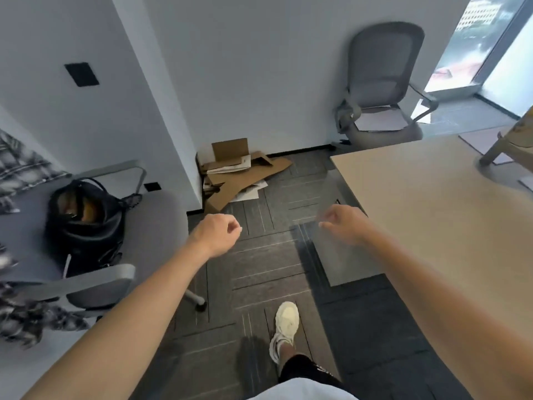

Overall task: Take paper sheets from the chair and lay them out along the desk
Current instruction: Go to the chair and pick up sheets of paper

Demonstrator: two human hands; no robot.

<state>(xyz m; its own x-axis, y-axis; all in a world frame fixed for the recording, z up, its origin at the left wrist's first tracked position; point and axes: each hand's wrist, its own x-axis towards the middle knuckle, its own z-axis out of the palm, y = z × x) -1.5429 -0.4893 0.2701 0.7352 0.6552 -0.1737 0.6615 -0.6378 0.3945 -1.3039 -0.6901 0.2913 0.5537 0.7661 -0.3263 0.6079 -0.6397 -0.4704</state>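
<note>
Head view: both arms stretch forward, left hand (217, 232) and right hand (341, 223) loosely curled, holding nothing.

An office: a grey mesh-backed swivel chair (383, 67) bearing paper sheets (380, 119) at upper right, a pale desk (432, 215) at right, dark carpet tiles (259, 269) across the middle, a floor-to-ceiling window (476, 47) top right, another wheeled armchair (161, 226) at left.

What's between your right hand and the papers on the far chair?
The desk's bare corner lies between the right hand and the papers, in the head view.
</note>
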